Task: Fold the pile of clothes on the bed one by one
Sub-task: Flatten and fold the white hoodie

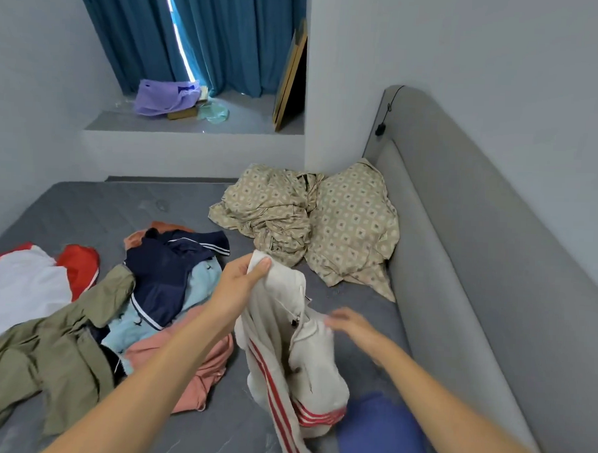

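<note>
My left hand (240,282) pinches the top edge of a cream garment with red stripes (285,356) and lifts it above the grey bed (96,203). My right hand (351,326) is blurred, fingers spread, touching the garment's right side. Left of it lies the pile of clothes: a navy top with white trim (165,275), a light blue piece (199,283), a pink garment (189,362), olive trousers (52,352) and a white and red shirt (24,283).
A crumpled beige patterned sheet (274,211) and matching pillow (356,225) lie at the head of the bed against the grey padded headboard (478,254). A blue item (381,435) sits at the lower right. A window ledge with bags is behind.
</note>
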A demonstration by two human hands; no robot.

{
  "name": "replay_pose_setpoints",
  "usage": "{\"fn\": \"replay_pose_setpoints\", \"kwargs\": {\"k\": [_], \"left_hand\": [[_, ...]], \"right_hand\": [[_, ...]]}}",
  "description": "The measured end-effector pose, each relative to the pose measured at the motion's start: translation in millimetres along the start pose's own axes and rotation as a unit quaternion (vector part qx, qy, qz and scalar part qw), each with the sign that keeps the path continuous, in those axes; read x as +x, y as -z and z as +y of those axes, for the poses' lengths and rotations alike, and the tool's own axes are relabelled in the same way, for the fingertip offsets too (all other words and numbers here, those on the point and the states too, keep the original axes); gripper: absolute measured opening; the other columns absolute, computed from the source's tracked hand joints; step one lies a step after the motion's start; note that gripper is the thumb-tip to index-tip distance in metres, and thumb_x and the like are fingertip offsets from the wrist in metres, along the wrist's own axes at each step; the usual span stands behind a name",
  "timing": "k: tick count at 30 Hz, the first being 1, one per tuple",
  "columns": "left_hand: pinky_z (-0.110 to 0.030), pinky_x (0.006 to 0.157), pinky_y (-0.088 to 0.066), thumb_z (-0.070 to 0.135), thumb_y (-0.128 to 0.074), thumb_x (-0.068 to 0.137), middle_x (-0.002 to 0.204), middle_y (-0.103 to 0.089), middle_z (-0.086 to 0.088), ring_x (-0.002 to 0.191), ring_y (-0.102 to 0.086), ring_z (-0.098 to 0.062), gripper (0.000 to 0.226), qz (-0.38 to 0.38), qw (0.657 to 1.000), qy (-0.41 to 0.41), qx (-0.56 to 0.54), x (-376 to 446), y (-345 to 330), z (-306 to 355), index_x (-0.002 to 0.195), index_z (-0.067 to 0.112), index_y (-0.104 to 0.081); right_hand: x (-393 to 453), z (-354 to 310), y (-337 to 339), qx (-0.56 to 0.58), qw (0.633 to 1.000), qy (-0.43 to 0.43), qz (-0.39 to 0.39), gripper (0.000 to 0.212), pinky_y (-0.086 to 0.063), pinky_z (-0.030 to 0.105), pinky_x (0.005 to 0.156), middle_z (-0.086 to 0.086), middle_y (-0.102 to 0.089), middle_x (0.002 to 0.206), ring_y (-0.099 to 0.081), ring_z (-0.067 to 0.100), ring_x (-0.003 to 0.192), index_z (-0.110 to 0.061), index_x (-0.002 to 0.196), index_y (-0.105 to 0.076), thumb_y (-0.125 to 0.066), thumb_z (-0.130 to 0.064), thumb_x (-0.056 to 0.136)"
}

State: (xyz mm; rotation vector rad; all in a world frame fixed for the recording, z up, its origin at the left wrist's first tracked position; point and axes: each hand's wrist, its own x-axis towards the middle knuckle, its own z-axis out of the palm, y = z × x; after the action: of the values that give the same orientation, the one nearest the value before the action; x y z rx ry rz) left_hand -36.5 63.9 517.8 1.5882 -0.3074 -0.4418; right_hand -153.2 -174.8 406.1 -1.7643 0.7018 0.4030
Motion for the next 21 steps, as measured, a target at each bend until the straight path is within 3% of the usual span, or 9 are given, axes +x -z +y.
{"fn": "replay_pose_setpoints", "kwargs": {"k": [3, 5, 7, 9, 13, 18, 21], "left_hand": [[-0.038, 0.081, -0.047, 0.035, -0.064, 0.101, 0.090, -0.070, -0.007, 0.085, -0.062, -0.018, 0.038, 0.000, 1.000, 0.014, 0.009, -6.2, 6.1, -9.8, 0.097, -0.002, -0.066], [-0.035, 0.080, -0.048, 0.028, -0.062, 0.104, 0.088, -0.070, -0.003, 0.084, -0.063, -0.014, 0.033, 0.019, 0.999, 0.023, 0.023, -9.8, 10.3, -13.6, 0.101, -0.004, -0.066], [-0.036, 0.082, -0.050, 0.026, -0.060, 0.105, 0.092, -0.072, -0.004, 0.086, -0.064, -0.015, 0.029, 0.040, 0.998, 0.035, 0.036, -12.0, 17.5, -16.3, 0.103, -0.001, -0.068], [-0.038, 0.085, -0.051, 0.027, -0.061, 0.105, 0.098, -0.075, -0.006, 0.090, -0.067, -0.016, 0.024, 0.054, 0.997, 0.047, 0.038, -12.8, 27.7, -17.5, 0.103, 0.006, -0.072], [-0.045, 0.089, -0.055, 0.029, -0.062, 0.104, 0.111, -0.076, -0.013, 0.097, -0.070, -0.022, 0.021, 0.071, 0.996, 0.043, 0.042, -13.8, 45.5, -16.3, 0.108, 0.014, -0.076], [-0.044, 0.087, -0.055, 0.033, -0.060, 0.105, 0.110, -0.076, -0.011, 0.099, -0.069, -0.023, 0.024, 0.071, 0.995, 0.017, 0.071, -14.7, 65.6, -13.7, 0.111, 0.015, -0.075], [-0.043, 0.079, -0.049, 0.044, -0.058, 0.104, 0.101, -0.072, -0.016, 0.088, -0.063, -0.022, 0.035, 0.061, 0.988, -0.011, 0.141, -9.9, 82.9, -14.7, 0.104, 0.011, -0.071]], "right_hand": [[-0.8, 47.1, -32.1, 0.067, 0.989, -0.060, -0.119, 0.080, -0.042, 0.040, 0.106, -0.003, -0.067, 0.133, -0.063, 0.019, 0.122, -0.024, 0.131, -0.065, -0.072, -0.077, 0.071], [-0.7, 57.7, -53.5, 0.132, 0.979, -0.043, -0.148, 0.065, -0.048, 0.034, 0.102, 0.001, -0.075, 0.122, -0.068, 0.018, 0.114, -0.018, 0.122, -0.073, -0.075, -0.066, 0.080], [-4.8, 47.5, -71.1, 0.166, 0.976, -0.006, -0.142, 0.035, -0.051, 0.022, 0.088, -0.003, -0.078, 0.109, -0.070, 0.010, 0.101, -0.015, 0.113, -0.076, -0.076, -0.043, 0.091], [-1.3, 35.0, -84.8, 0.171, 0.977, 0.031, -0.120, 0.023, -0.053, 0.020, 0.080, -0.006, -0.078, 0.102, -0.071, 0.008, 0.097, -0.016, 0.111, -0.074, -0.079, -0.028, 0.092], [11.5, 18.9, -99.8, 0.182, 0.980, 0.061, -0.060, 0.029, -0.057, 0.038, 0.095, 0.010, -0.078, 0.112, -0.072, 0.026, 0.112, -0.005, 0.119, -0.071, -0.077, -0.012, 0.092], [14.1, 0.4, -93.3, 0.197, 0.976, 0.084, -0.031, 0.032, -0.055, 0.033, 0.100, -0.004, -0.076, 0.119, -0.071, 0.013, 0.113, -0.020, 0.130, -0.066, -0.070, -0.016, 0.098], [14.2, -16.1, -75.6, 0.163, 0.981, 0.108, -0.013, 0.027, -0.054, 0.033, 0.100, -0.002, -0.075, 0.120, -0.069, 0.015, 0.114, -0.021, 0.127, -0.066, -0.066, -0.021, 0.100]]}}
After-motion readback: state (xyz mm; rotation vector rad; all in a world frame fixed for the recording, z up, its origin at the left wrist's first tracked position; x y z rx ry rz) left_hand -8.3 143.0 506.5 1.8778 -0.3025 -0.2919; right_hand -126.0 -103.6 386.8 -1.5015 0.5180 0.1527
